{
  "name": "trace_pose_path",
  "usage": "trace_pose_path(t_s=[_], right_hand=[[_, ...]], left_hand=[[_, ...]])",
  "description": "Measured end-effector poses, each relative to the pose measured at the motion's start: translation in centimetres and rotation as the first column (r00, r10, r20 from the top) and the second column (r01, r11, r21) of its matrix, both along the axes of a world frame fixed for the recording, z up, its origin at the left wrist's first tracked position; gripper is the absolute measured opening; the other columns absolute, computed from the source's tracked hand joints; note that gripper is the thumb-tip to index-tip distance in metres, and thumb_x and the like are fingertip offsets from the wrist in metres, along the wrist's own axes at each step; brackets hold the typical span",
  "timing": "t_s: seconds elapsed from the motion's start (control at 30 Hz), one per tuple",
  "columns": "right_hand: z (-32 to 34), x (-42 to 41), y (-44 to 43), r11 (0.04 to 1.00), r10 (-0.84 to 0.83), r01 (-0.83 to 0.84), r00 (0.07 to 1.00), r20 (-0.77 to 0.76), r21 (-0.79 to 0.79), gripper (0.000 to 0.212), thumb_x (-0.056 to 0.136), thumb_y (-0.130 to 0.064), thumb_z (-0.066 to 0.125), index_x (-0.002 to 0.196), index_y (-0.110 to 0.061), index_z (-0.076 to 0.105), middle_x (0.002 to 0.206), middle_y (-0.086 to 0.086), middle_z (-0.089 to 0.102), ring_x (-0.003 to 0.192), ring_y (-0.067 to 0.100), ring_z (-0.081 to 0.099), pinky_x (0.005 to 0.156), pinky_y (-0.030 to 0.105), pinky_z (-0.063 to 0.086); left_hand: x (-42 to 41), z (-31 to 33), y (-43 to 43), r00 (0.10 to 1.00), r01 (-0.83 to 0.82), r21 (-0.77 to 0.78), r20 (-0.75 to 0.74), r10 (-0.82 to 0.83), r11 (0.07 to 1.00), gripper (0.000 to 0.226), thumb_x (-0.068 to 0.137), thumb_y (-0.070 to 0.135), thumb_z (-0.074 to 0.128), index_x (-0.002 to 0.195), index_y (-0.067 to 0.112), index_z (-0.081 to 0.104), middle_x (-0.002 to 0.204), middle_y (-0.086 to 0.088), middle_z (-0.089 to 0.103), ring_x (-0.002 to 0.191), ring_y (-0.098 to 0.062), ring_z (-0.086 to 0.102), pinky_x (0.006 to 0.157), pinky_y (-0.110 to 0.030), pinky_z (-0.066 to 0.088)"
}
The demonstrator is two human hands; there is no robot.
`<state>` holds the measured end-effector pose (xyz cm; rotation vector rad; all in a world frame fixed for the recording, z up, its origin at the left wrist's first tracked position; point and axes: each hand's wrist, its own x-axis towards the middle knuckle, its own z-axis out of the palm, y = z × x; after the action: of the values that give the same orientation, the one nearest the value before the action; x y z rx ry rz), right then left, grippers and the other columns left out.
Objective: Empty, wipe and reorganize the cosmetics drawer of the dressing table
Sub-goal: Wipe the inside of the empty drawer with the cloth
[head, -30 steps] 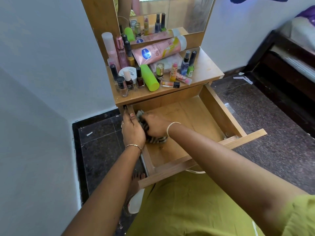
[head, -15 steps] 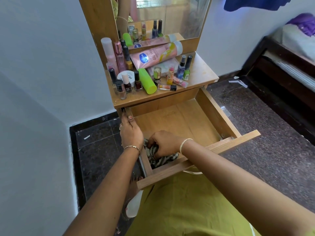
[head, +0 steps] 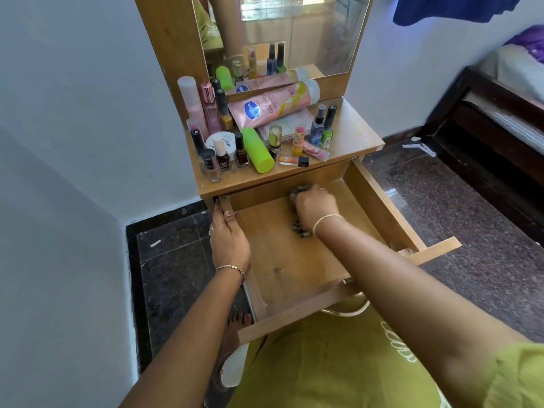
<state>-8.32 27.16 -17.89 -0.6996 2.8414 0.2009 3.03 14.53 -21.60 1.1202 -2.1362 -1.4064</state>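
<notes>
The cloth (head: 300, 230) is now pushed up to the back of the emptied drawer (head: 382, 210) from its front corner — bunched in the right hand (head: 318, 206), left wall gripped by the left hand (head: 229, 240) — so wiping looks nearly covered.

The cloth (head: 300, 228) was almost wholly covered by the right hand (head: 316, 206) gripping it. Only dark, motion-blurred scraps showed above and below the knuckles, perhaps striped. The left hand's (head: 229, 240) fingers passed out of sight over the drawer's (head: 382, 213) left wall. The right forearm hid part of the drawer's front board, and the metal handle (head: 350, 312) showed only in part. The mirror (head: 294, 33) and a blue garment (head: 459, 7) were cut off at the top edge, and a bed (head: 500, 113) at the right. Print on the nail polish bottles (head: 223, 160) was too small to read.
</notes>
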Motion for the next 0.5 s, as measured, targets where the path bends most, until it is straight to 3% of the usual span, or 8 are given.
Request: trace_pose_path(t_s=[0.2,0.5], right_hand=[[0.1,-3.9,3.8,0.960,-0.277,0.276,0.960,0.034,0.040,0.049,0.100,-0.013,0.038,0.145,0.001,0.027,0.141,0.023,0.036,0.127,0.038,0.041,0.100,0.043,0.043],[0.1,-4.4,3.3,0.946,-0.317,0.313,0.948,0.037,0.079,0.047,0.099,-0.015,0.039,0.143,0.001,0.033,0.142,0.022,0.037,0.126,0.034,0.046,0.099,0.038,0.047]], left_hand=[[0.1,0.3,0.1,1.000,0.008,0.003,0.015,-0.008,1.000,0.041,0.102,0.036,0.022,0.140,0.028,0.035,0.135,-0.007,0.049,0.119,-0.029,0.050,0.098,-0.048,0.043],[0.2,0.6,0.3,1.000,0.001,0.002,0.007,-0.001,1.000,0.041,0.102,0.035,0.023,0.140,0.027,0.035,0.138,-0.007,0.047,0.122,-0.028,0.048,0.097,-0.042,0.040]])
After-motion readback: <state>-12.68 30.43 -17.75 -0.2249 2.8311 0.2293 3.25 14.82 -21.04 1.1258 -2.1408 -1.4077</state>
